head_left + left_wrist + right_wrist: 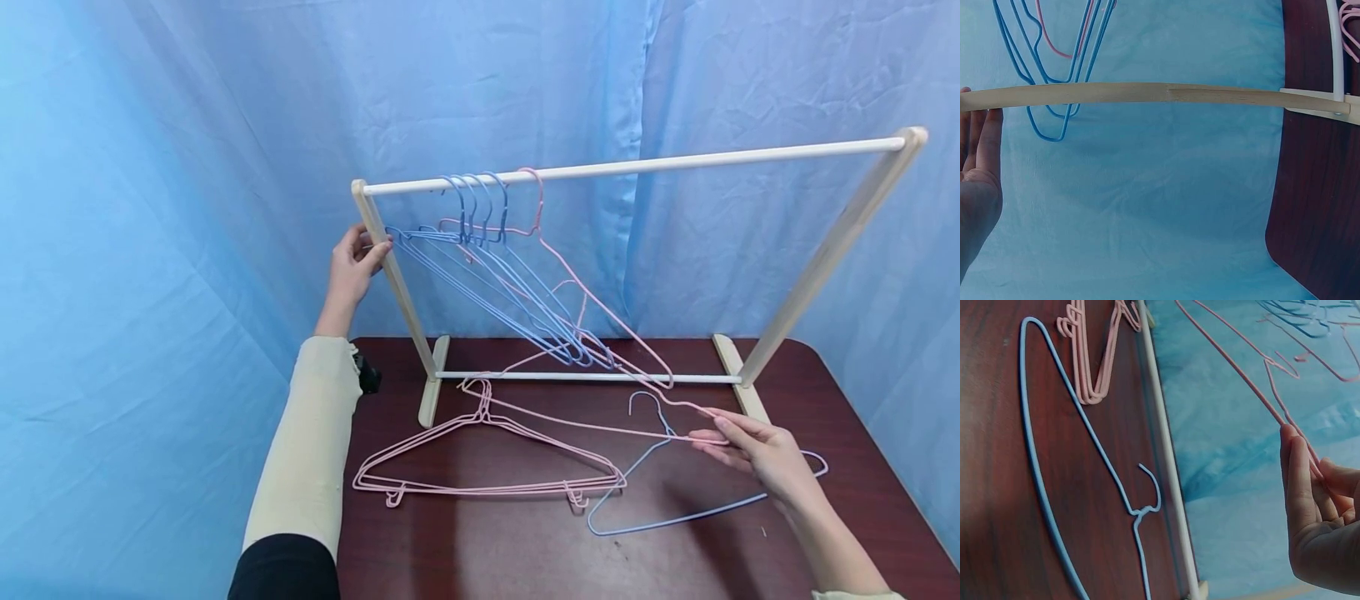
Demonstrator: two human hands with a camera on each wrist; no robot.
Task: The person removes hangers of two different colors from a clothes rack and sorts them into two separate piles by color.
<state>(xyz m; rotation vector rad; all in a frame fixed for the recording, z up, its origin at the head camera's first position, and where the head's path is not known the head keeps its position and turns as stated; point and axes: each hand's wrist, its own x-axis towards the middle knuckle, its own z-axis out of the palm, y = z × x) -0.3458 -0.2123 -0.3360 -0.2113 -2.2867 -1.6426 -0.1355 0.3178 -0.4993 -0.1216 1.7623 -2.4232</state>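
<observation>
My left hand (352, 267) grips the left wooden post (408, 308) of a small clothes rack near its top; in the left wrist view its fingers lie against the post (1122, 93). At the lower right, my right hand (757, 454) pinches one end of a pink wire hanger (585, 427) between thumb and fingers. That hanger is held sideways over the table, its hook end toward the rack. From the white upper rail (712, 160) hang several blue hangers (504, 212), bunched toward the left, with a pink hanger (600, 297) to their right.
A stack of pink hangers (483, 491) lies on the dark red table (525, 550) in front of the rack. To its right lies a blue hanger (1035, 465), partly under my right hand. The rack's white lower bar (540, 376) runs behind them. Blue curtains surround the table.
</observation>
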